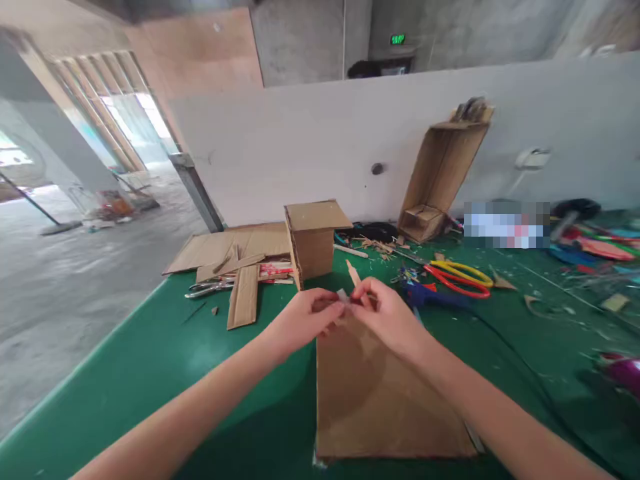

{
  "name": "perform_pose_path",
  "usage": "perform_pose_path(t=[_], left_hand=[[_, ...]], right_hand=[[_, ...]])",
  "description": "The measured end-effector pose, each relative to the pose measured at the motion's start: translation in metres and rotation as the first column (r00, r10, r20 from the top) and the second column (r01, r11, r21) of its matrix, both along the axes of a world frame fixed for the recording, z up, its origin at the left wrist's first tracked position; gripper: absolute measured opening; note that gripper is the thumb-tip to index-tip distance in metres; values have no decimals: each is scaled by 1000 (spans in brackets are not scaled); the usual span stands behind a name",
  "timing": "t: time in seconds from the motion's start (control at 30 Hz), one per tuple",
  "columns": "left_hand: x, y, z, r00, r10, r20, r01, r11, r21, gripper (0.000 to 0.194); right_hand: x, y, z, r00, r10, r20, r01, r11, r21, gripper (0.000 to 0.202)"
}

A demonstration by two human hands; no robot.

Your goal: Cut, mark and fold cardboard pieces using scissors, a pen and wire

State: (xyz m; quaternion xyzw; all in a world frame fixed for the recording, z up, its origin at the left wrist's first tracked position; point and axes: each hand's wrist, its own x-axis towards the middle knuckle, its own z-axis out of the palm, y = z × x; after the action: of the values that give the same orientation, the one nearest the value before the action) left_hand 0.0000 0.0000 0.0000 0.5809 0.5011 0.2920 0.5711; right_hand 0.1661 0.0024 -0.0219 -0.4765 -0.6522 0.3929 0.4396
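Both hands meet at the far end of a brown cardboard panel (385, 407) lying on the green table. My left hand (313, 315) is closed, thumb and fingers pinched at a small pale piece (343, 295) between the hands. My right hand (385, 310) is closed too, around a thin pointed strip of cardboard (353, 272) that sticks up past the fingers. Its fingertips touch the same spot as the left ones. Just beyond the hands stands a cardboard box shape (313, 250) with a flat top.
Cardboard scraps (244, 297) and silver scissors (210, 287) lie to the left on the green table (150, 360). At right are red-and-yellow-handled scissors (460, 279), a blue glue gun (433, 297) with its cable, and clutter. A tall open cardboard box (445, 173) leans on the wall.
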Motion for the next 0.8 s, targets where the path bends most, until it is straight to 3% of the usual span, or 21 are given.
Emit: perform_pose_path(t=[0.13,0.2,0.33,0.47,0.57,0.67,0.8], left_hand=[[3,0,-13,998,26,63,-29,999,42,21],[2,1,-17,998,47,36,-51,989,136,18],[-4,1,-19,998,61,-8,-58,971,234,21],[-9,5,-23,999,22,-36,-11,957,289,19],[-12,8,-24,993,59,-99,-18,928,372,17],[-13,10,-22,984,103,-148,-32,906,423,18],[-14,11,-22,979,103,-175,-18,903,428,19]], right_hand=[[-8,-20,-17,997,51,63,-60,987,148,3],[-8,-23,-21,998,48,43,-56,974,219,15],[3,-17,-23,981,-80,-175,121,963,240,52],[16,-11,-21,985,90,-145,-57,975,212,54],[22,-11,-17,975,102,-197,-66,981,181,48],[24,-15,-12,978,162,-129,-137,974,182,41],[22,-18,-11,987,144,-75,-126,970,210,47]])
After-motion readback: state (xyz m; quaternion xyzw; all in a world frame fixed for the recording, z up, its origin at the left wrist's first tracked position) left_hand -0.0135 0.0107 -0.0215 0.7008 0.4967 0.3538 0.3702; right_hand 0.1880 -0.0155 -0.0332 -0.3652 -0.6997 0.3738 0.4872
